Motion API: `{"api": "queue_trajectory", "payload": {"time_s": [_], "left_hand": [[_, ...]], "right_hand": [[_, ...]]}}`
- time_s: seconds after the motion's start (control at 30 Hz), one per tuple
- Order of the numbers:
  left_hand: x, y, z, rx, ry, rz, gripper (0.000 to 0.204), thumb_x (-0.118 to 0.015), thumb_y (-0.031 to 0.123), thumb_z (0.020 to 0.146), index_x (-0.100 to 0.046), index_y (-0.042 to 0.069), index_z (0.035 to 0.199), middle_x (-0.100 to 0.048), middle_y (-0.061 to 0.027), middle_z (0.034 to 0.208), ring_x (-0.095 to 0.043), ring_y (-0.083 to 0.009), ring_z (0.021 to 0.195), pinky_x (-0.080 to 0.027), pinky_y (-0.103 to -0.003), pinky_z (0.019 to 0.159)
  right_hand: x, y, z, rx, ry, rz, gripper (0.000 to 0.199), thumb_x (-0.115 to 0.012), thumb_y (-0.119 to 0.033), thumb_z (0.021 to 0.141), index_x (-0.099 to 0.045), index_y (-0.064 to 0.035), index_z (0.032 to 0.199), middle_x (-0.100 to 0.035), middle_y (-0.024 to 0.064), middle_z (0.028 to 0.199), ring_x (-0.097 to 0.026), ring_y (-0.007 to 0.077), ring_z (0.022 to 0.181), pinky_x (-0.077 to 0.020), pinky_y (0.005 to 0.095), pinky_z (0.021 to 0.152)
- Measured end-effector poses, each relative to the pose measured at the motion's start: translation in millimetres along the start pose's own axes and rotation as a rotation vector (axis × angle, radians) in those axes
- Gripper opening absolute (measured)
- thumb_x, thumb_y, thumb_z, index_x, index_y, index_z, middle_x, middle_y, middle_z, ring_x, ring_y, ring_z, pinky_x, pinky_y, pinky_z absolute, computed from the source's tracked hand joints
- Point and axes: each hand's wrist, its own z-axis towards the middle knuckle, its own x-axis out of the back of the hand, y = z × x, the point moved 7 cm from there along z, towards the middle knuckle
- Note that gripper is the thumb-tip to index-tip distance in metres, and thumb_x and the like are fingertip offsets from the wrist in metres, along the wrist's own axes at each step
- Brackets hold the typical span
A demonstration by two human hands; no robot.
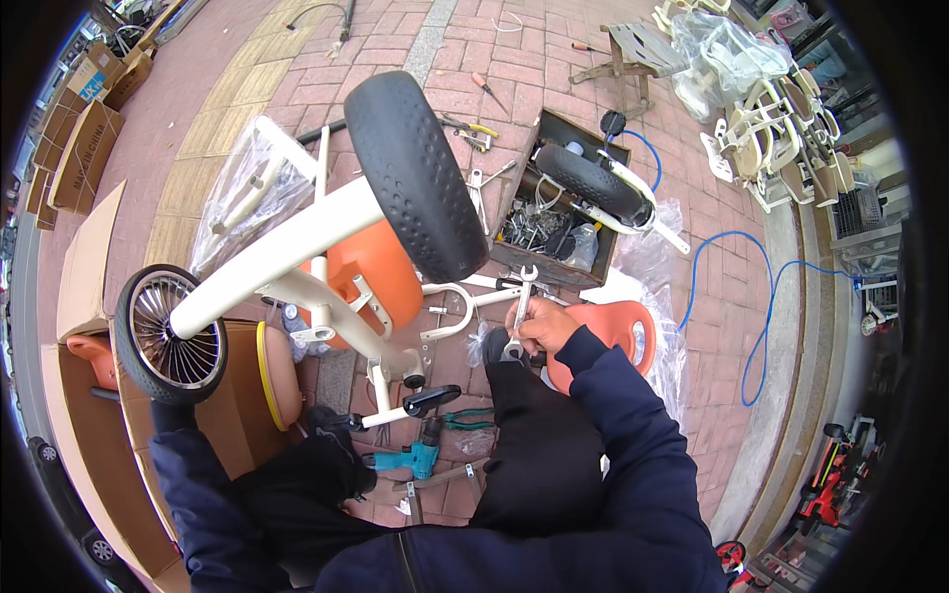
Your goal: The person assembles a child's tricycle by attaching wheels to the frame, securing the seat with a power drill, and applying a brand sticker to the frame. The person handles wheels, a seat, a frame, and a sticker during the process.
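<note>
My right hand is closed around a silver open-ended wrench, held upright above my right knee. My left sleeve reaches up to a small spoked wheel; the left hand is hidden behind that wheel's tyre. The wheel belongs to a white child's-bike frame, tilted in front of me. A thick black tyre sits at the frame's far end, and a black pedal at its near end. An orange plastic part shows behind the frame, and an orange seat lies beside my right hand.
A metal toolbox holds hardware and another wheel. A teal power drill and green-handled pliers lie between my legs. Cardboard boxes stand left. On the right are a blue hose and piled cream frames.
</note>
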Motion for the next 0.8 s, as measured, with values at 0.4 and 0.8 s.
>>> {"api": "queue_trajectory", "payload": {"time_s": [0.4,0.8], "left_hand": [[33,-25,0,-0.107,0.245,0.249,0.091,-0.049,0.068,0.086,-0.045,-0.001,0.146,-0.054,-0.0205,0.141,-0.059,-0.0335,0.122,-0.045,-0.052,0.11],[27,-30,2,-0.045,0.209,0.268,0.076,-0.05,0.051,0.092,-0.044,0.0,0.147,-0.054,-0.0186,0.143,-0.058,-0.0315,0.123,-0.046,-0.049,0.109]], "right_hand": [[-45,-142,-28,0.626,0.311,-0.943,0.026,-0.055,-0.027,0.1,-0.051,-0.0027,0.09,-0.06,0.024,0.077,-0.058,0.0457,0.067,-0.0456,0.0497,0.059],[-58,-203,13,0.941,0.565,-0.802,0.031,-0.062,-0.013,0.092,-0.061,-0.0096,0.123,-0.062,0.0132,0.087,-0.064,0.036,0.078,-0.0512,0.0452,0.065]]}}
